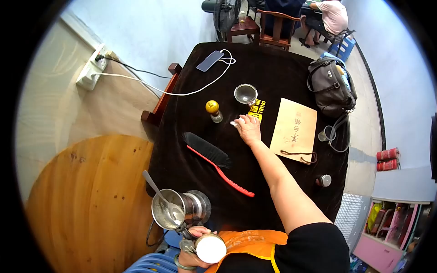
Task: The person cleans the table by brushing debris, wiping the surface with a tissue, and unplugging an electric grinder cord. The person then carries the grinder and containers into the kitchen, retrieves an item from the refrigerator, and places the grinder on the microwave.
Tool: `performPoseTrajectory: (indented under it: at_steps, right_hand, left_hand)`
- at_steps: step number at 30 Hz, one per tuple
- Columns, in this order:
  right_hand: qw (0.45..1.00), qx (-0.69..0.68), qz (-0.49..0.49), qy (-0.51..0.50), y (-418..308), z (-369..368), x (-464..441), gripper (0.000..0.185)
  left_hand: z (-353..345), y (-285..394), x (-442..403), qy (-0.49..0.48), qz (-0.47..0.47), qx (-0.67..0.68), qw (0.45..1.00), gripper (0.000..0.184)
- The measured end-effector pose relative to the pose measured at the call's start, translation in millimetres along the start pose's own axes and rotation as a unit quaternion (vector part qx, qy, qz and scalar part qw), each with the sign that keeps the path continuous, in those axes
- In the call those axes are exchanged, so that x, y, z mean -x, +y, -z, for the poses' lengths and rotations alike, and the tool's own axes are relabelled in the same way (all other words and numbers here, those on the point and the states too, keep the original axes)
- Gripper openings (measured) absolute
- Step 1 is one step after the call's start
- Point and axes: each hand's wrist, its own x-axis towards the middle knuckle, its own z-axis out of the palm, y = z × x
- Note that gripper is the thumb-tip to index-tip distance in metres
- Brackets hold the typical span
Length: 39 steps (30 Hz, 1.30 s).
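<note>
My right hand point(249, 129) reaches across the dark tablecloth point(255, 168), fingers closed over a small white wad point(235, 123), perhaps tissue. Just past it lie a yellow label with black lettering point(257, 109) and a round mesh strainer point(246, 94). To its left stands a small glass jar with a round yellow top point(213, 110). Low in the view, my left hand point(192, 260) grips a cup point(210, 248) with white contents; its fingers are partly hidden. Close by is a steel pot-like appliance point(193, 208) with a spoon point(158, 186) in it.
A red-handled black brush point(218, 168) lies mid-table. Right of it are a paper bag point(295, 129), a handbag point(331, 84), a glass point(327, 133) and a lidded jar point(324, 180). A phone point(210, 61) trails a white cable. A round wooden board point(91, 200) stands left. People sit beyond.
</note>
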Motion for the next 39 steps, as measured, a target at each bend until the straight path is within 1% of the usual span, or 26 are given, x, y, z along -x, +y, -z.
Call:
performPoseTrajectory:
  at_steps: [1, 2, 3, 5, 6, 8, 9, 11, 13, 15, 17, 19, 20, 21, 22, 23, 25, 27, 28, 31, 32, 34, 35, 37, 39]
  right_hand:
    - [1.000, -0.013, -0.004, 0.015, 2.3, -3.6, -1.3, 0.021]
    - [0.998, -0.032, 0.014, 0.054, 7.0, -5.9, -5.6, 0.010]
    - [0.997, -0.046, 0.019, 0.055, 9.4, 0.6, -11.0, 0.010]
    - [0.992, -0.096, -0.038, 0.069, 10.3, 15.3, -14.4, 0.011]
    - [0.986, -0.137, -0.042, 0.083, 7.8, 33.9, -8.6, 0.016]
    - [0.973, -0.189, -0.095, 0.097, 1.9, 60.8, 24.1, 0.022]
    - [0.967, -0.205, -0.117, 0.101, -2.2, 75.7, 47.6, 0.026]
    - [0.933, -0.253, -0.254, -0.005, -10.8, 109.3, 111.1, 0.039]
    - [0.910, -0.277, -0.309, 0.000, -18.7, 135.2, 185.1, 0.042]
    - [0.823, -0.303, -0.477, -0.063, -22.0, 171.0, 251.3, 0.038]
    - [0.751, -0.329, -0.573, 0.001, -8.8, 189.6, 315.4, 0.029]
    - [0.843, -0.264, -0.460, 0.090, 4.8, 229.0, 342.3, 0.024]
    - [0.830, -0.243, -0.495, 0.087, 14.4, 246.9, 349.0, 0.029]
    - [0.815, -0.222, -0.528, 0.085, 26.6, 261.6, 348.1, 0.038]
    - [0.813, -0.210, -0.539, 0.066, 39.1, 273.4, 341.6, 0.049]
    - [0.810, -0.199, -0.550, 0.046, 51.6, 283.8, 334.6, 0.061]
    - [0.815, -0.068, -0.575, -0.032, 66.9, 290.2, 308.1, 0.086]
    - [0.814, -0.049, -0.578, -0.010, 91.6, 266.4, 302.3, 0.104]
    - [0.816, -0.056, -0.576, 0.004, 100.6, 256.2, 296.9, 0.108]
    - [0.779, -0.065, -0.624, 0.013, 106.2, 244.5, 283.1, 0.082]
    - [0.779, -0.065, -0.623, 0.025, 104.0, 242.3, 280.9, 0.078]
    - [0.781, -0.060, -0.619, 0.049, 104.5, 245.6, 281.4, 0.069]
    - [0.797, -0.061, -0.598, 0.062, 104.9, 246.1, 288.1, 0.066]
    - [0.817, -0.068, -0.570, 0.062, 93.1, 270.9, 298.3, 0.065]
    - [0.824, -0.082, -0.550, 0.109, 85.1, 297.3, 323.0, 0.060]
  left_hand:
    - [9.2, 2.1, -6.0, -0.008, -0.004, -0.015, 1.000, 0.087]
    - [16.7, 3.0, -8.9, -0.016, -0.007, -0.027, 0.999, 0.088]
    - [22.0, 4.7, -11.8, -0.025, -0.010, -0.036, 0.999, 0.088]
    - [31.0, 10.0, -21.5, -0.051, -0.024, -0.062, 0.997, 0.088]
    - [35.9, 11.2, -24.7, -0.066, -0.030, -0.070, 0.995, 0.088]
    - [40.0, 13.6, -34.8, -0.091, -0.040, -0.065, 0.993, 0.084]
    - [48.3, 10.5, -38.8, -0.112, -0.024, -0.043, 0.992, 0.084]
    - [54.6, 8.5, -49.4, -0.149, -0.036, -0.088, 0.984, 0.090]
    - [60.0, 3.6, -60.9, -0.192, -0.058, -0.120, 0.972, 0.094]
    - [52.4, 3.8, -69.6, -0.191, -0.023, -0.043, 0.980, 0.091]
    - [53.9, -1.9, -80.7, -0.230, 0.001, -0.018, 0.973, 0.090]
    - [49.2, -1.5, -92.3, -0.259, 0.025, 0.025, 0.965, 0.090]
    - [48.8, -3.3, -97.8, -0.280, 0.021, 0.019, 0.960, 0.089]
    - [47.9, -5.1, -104.3, -0.301, 0.014, 0.012, 0.953, 0.089]
    - [41.2, -4.1, -108.2, -0.307, -0.003, 0.006, 0.952, 0.084]
    - [36.5, -4.8, -110.4, -0.314, 0.009, 0.018, 0.949, 0.084]
    - [29.2, -9.3, -114.8, -0.326, 0.036, 0.041, 0.944, 0.085]
    - [22.6, -16.9, -119.0, -0.335, 0.041, 0.051, 0.940, 0.086]
    - [18.5, -19.0, -120.6, -0.340, 0.045, 0.054, 0.938, 0.086]
    - [9.8, -22.8, -123.6, -0.352, 0.059, 0.047, 0.933, 0.086]
    - [8.0, -24.8, -124.8, -0.363, 0.059, 0.038, 0.929, 0.086]
    - [-2.3, -25.6, -121.9, -0.372, 0.065, 0.032, 0.925, 0.087]
    - [-7.9, -23.9, -119.8, -0.374, 0.070, 0.021, 0.925, 0.086]
    - [-22.2, -22.3, -112.3, -0.373, 0.073, 0.003, 0.925, 0.086]
    - [-40.8, -24.2, -103.8, -0.372, 0.055, -0.013, 0.926, 0.084]
